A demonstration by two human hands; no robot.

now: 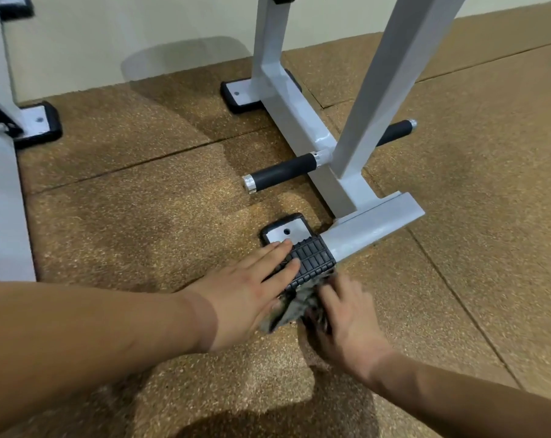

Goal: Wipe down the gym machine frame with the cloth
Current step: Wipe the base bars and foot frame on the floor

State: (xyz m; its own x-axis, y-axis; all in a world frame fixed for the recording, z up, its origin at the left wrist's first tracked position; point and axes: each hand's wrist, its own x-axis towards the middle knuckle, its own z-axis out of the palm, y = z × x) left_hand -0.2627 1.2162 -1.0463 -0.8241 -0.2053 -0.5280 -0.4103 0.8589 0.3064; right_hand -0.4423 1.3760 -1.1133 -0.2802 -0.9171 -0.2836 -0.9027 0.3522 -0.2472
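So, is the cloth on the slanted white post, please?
No, the cloth lies low against the ribbed foot cover, between left hand and right hand.

A brown speckled rubber floor fills most of the view, laid in large tiles with a dark seam running from 9 o'clock towards the centre. A plain cream wall meets it from 11 to 12 o'clock. At 9 o'clock stands a second white machine; its bolted foot plate, edged in black rubber, sits at 10 o'clock near the wall.
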